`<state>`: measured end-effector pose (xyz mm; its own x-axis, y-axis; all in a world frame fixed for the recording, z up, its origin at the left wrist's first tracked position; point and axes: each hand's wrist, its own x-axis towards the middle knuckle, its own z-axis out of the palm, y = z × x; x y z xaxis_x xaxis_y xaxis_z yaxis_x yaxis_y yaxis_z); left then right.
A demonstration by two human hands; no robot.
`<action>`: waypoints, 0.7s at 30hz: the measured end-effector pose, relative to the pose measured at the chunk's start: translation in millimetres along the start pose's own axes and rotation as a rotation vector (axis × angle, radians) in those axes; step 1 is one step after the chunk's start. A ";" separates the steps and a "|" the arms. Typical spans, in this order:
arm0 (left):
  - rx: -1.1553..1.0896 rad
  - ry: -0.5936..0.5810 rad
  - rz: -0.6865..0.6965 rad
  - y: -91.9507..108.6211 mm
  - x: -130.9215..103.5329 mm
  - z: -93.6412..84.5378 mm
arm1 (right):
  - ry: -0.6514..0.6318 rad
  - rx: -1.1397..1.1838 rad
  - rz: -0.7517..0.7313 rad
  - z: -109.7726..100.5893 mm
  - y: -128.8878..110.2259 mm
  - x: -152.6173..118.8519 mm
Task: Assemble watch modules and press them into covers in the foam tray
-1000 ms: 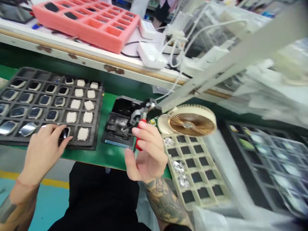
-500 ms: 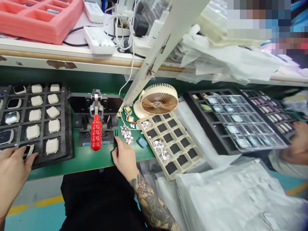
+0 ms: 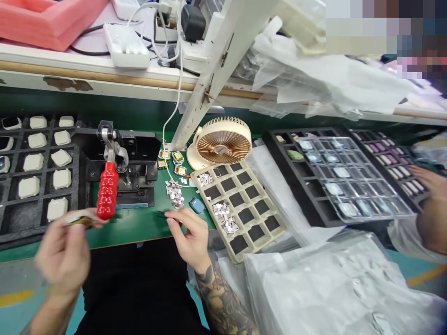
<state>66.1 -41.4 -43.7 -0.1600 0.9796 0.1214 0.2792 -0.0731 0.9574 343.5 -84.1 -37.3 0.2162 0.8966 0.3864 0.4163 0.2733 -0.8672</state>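
My left hand (image 3: 66,258), slightly blurred, pinches a small pale watch case (image 3: 82,217) in front of the black foam tray (image 3: 82,186). Right behind it stands a black clamp press with a red ribbed handle (image 3: 107,190). My right hand (image 3: 190,235) holds dark tweezers (image 3: 161,214) between thumb and fingers over the green table edge. Beyond the tweezers lie a pile of small white pieces (image 3: 175,194), a blue piece (image 3: 197,205) and several yellow-and-silver parts (image 3: 178,157).
A cream fan (image 3: 223,144) stands behind a beige compartment tray (image 3: 240,253). Further right are dark trays with a clear cover (image 3: 370,186), plastic bags (image 3: 324,274) and another person's hand (image 3: 433,186). A white post (image 3: 213,74) slants up to the shelf.
My left hand has lifted the watch case from the foam tray and moved right. The tweezers now point left instead of away. The view has shifted, and the other person's hand has moved slightly.
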 end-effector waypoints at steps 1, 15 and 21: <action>-0.166 -0.078 -0.075 4.7 -5.4 21.2 | -0.021 -0.036 0.030 4.0 4.3 -0.4; -0.426 -0.479 -0.385 38.5 -15.2 87.9 | 0.056 0.174 -0.080 9.8 -4.7 -4.3; -0.448 -0.491 -0.378 40.7 -17.3 88.8 | 0.103 0.122 -0.111 19.5 0.3 -4.2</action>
<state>164.4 -44.7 -30.1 0.2999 0.9164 -0.2652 -0.1387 0.3169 0.9383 325.5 -81.0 -45.3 0.2665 0.8198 0.5069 0.3341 0.4147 -0.8464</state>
